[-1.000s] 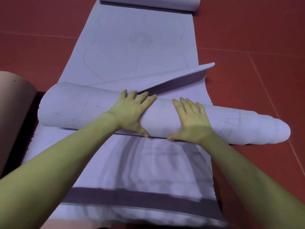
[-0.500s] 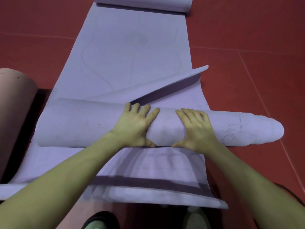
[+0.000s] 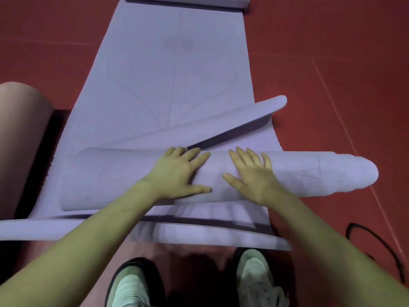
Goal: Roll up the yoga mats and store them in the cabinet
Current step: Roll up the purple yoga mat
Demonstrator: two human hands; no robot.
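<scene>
Red smooth flooring (image 3: 354, 63) lay under everything. Nearest, below the hands, stood two pale green shoes with dark soles (image 3: 256, 282). Beyond them the rolled part of the lilac foam yoga mat (image 3: 106, 178) lay with its long axis left to right, its telescoped tip pointing right past the right hand. Both arms reached forward; the left hand (image 3: 177, 171) and right hand (image 3: 252, 176) pressed flat on the roll side by side, fingers straight and spread, gripping nothing. Beyond the fingers the unrolled mat stretched away. Left of the left hand sat a pinkish rolled mat (image 3: 20, 129).
</scene>
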